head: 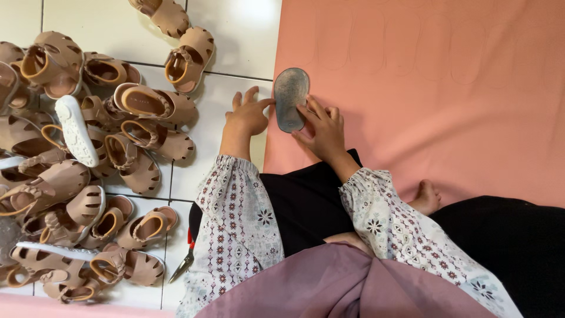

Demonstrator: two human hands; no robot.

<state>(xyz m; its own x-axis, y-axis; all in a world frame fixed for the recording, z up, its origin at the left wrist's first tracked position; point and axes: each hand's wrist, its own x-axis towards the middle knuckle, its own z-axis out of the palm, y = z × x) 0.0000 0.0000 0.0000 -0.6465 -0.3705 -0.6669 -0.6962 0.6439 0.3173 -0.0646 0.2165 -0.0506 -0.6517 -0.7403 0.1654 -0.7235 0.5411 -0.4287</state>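
Observation:
A grey sole-shaped template point(291, 97) lies flat near the left edge of a salmon-pink sheet point(435, 88). My left hand point(248, 113) rests on the white tile beside the sheet, its fingertips touching the template's left edge. My right hand point(322, 128) presses on the template's lower right side with fingers bent; whether it holds a pen or anything else I cannot tell. Faint sole outlines show on the sheet farther up.
A heap of several tan children's sandals point(88, 159) covers the tiled floor point(235, 35) at left. Scissors with a red handle point(187, 259) lie beside my left sleeve. My bare foot point(426, 197) rests on the sheet at lower right.

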